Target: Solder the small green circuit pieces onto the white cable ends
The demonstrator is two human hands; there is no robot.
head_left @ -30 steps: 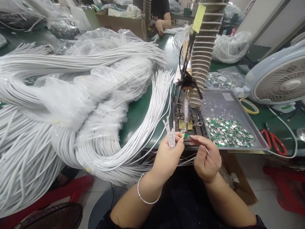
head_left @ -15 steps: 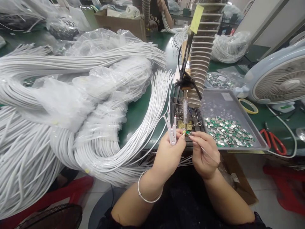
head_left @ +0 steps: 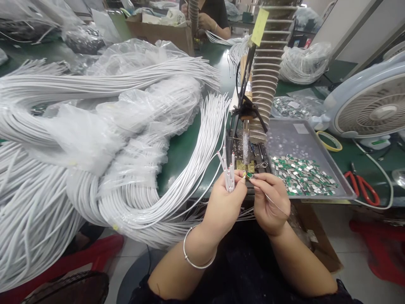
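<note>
My left hand [head_left: 223, 207] is closed around a bunch of white cables [head_left: 229, 177], whose cut ends with reddish cores stick up above the fist. Its thumb and forefinger pinch at a yellowish bit beside a small green circuit board [head_left: 249, 175]. From the other side, my right hand [head_left: 271, 202] is closed, its fingertips on the board's edge. A thin grey wire [head_left: 274, 202], which looks like solder, runs across the right fingers. Right above the fingertips, a soldering iron [head_left: 246, 147] hangs tip down in a stand; its tip's contact with the board cannot be made out.
Big bundles of white cable [head_left: 126, 198], partly in plastic, cover the left. A grey tray [head_left: 343, 185] of small boards lies right, beside red-handled cutters [head_left: 363, 188], a tape roll [head_left: 329, 141] and a fan [head_left: 376, 101]. A ribbed hose [head_left: 268, 71] rises behind the iron. A co-worker [head_left: 215, 21] handles cables opposite.
My right hand has shifted slightly left, and the green board between my fingertips is tilted a little differently. Across the table, the co-worker's hand has moved lower and to the left.
</note>
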